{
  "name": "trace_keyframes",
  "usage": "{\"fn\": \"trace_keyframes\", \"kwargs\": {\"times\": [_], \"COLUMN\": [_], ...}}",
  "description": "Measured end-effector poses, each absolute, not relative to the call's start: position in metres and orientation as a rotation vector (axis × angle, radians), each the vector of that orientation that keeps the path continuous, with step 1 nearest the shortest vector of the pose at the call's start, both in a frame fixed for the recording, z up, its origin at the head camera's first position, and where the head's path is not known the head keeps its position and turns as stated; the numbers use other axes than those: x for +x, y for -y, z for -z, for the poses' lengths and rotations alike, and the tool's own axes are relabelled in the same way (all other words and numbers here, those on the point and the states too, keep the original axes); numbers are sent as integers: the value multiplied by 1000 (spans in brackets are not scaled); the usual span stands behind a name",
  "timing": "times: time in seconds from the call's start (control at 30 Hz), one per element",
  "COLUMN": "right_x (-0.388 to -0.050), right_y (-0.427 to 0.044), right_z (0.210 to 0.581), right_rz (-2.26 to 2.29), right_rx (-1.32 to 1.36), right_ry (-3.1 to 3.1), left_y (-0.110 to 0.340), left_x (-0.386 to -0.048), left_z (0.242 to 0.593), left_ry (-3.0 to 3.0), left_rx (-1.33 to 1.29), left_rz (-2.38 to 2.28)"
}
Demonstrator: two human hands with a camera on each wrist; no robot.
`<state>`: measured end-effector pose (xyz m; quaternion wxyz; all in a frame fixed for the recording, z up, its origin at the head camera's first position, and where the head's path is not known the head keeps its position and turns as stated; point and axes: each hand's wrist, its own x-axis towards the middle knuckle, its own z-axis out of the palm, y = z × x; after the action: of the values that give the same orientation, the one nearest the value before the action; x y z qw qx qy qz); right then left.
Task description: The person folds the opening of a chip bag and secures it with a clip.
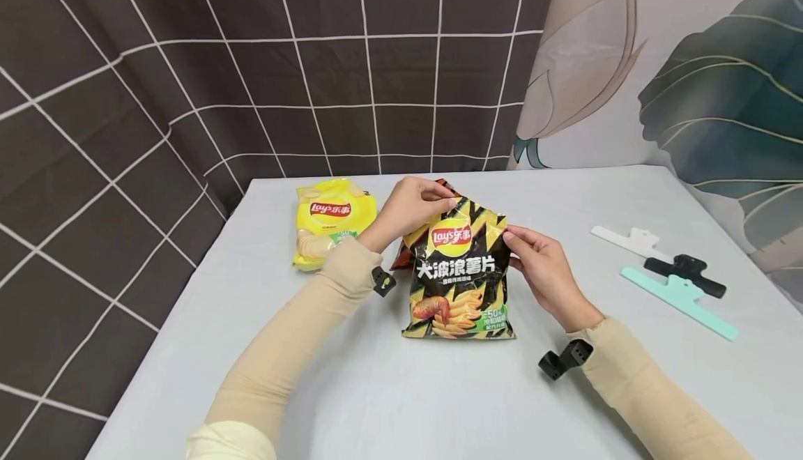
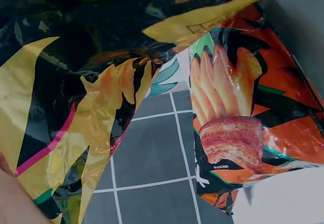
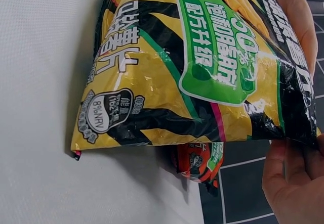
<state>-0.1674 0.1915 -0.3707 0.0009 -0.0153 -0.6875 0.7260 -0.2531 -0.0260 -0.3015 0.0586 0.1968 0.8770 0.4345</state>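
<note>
Between the left hand (image 1: 408, 209) and the right hand (image 1: 548, 272), my head feed shows one black chip bag (image 1: 461, 286) held upright, printed face toward me, its lower edge down by the table (image 1: 376, 404). I count two hands, both gripping: the left thumb and fingers pinch the bag's top edge, while the right thumb lies on the front at the upper side edge, its fingers behind. I read both grips as narrow, only the bag's thin margin caught in each.

I have three chip bags in all. One red bag (image 1: 403, 258) sits behind the black one and the left fingers, mostly hidden from my head camera; my left wrist feed gives me more of its print. One yellow bag (image 1: 332, 219) lies to the left of the left fingers.

Off to the right of the right fingers, well apart from them, I count three clips: one white clip (image 1: 630, 240) farthest from me, one black clip (image 1: 686, 275) in the middle, and one teal clip (image 1: 680, 303) nearest. I also count two small black cameras (image 1: 383, 281), one at each wrist, nearer me than the fingers.
</note>
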Motion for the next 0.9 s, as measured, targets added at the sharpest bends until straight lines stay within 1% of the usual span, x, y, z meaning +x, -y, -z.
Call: {"fn": "trace_keyframes", "kwargs": {"times": [0.53,0.9], "right_x": [-165,-164], "right_y": [-191,-191], "right_z": [371,374], "right_rz": [-2324,-2339], "right_rx": [-56,-51], "right_ry": [2072,2031], "left_y": [23,24], "left_x": [-251,-247], "left_z": [304,303], "left_ry": [-2681,-2642], "left_rx": [582,631], "left_rz": [-1317,-1390]}}
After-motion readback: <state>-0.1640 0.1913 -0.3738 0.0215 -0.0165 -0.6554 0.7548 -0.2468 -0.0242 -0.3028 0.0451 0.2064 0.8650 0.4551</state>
